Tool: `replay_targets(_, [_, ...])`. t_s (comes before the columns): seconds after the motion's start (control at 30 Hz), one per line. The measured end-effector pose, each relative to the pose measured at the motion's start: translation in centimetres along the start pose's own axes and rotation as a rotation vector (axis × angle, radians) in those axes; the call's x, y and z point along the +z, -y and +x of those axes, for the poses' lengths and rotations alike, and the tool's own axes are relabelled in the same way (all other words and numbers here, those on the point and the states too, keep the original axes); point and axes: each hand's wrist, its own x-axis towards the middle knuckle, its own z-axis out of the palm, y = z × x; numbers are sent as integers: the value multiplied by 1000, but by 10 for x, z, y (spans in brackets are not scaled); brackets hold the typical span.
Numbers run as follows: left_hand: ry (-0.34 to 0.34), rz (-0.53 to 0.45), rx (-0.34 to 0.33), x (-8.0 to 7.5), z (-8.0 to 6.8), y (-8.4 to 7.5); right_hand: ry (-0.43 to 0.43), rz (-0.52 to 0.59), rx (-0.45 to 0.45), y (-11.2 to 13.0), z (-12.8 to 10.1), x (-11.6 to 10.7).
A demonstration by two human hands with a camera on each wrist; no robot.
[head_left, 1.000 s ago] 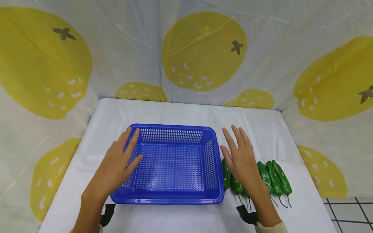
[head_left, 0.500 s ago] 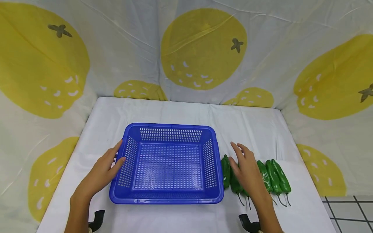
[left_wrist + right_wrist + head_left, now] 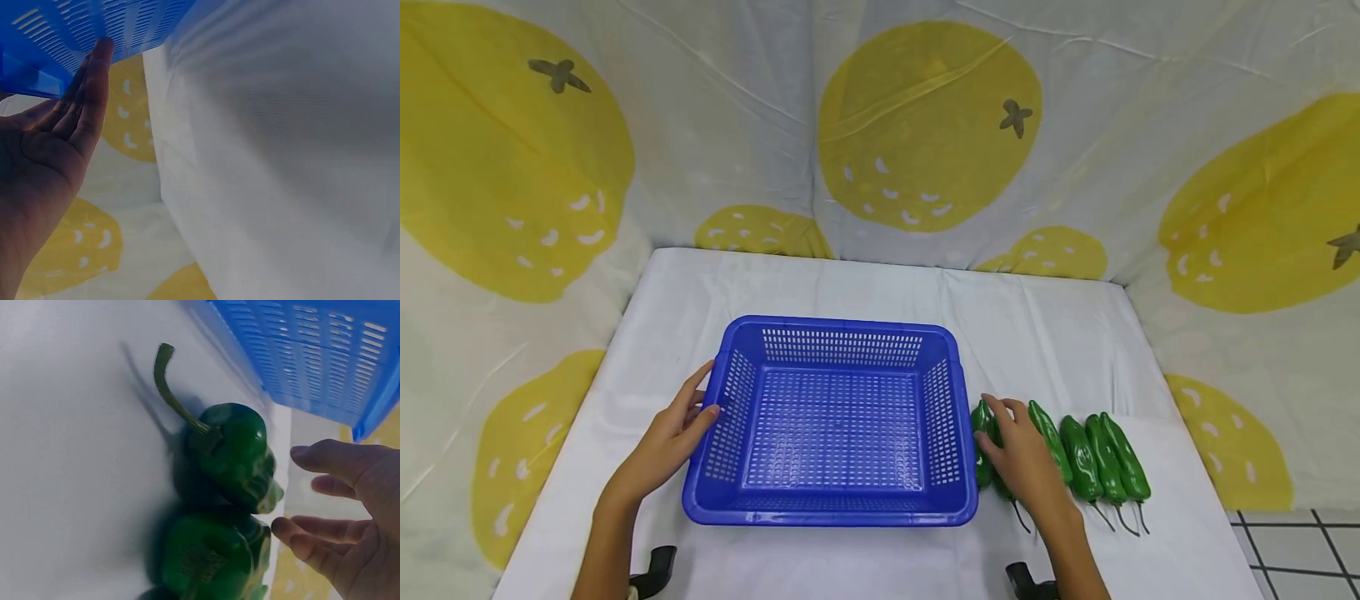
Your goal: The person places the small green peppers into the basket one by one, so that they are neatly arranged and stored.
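Against the left fingers (image 3: 696,408) stands the blue perforated basket (image 3: 835,425), the left hand (image 3: 666,446) flat, fingers together. Under the right hand (image 3: 1018,454), loosely spread fingers hover over green peppers (image 3: 1078,458); its wrist view alone shows a curved stem (image 3: 172,390). No writing shows.

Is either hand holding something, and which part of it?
Nothing is held yet. The left hand rests straight fingers against the blue basket at its left wall. The right hand reaches over the green peppers, fingers loose, not closed on one.
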Motion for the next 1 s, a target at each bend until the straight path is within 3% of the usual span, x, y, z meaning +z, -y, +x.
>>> replay_targets(0.27, [14, -34, -27, 0, 0, 2, 14, -42, -27, 5, 0, 12])
replay_targets(0.63, [41, -73, -56, 1, 0, 4, 117, -30, 5, 11, 2, 16])
replay_targets(1.0, [44, -78, -57, 1, 0, 6, 87, -22, 38, 9, 6, 16])
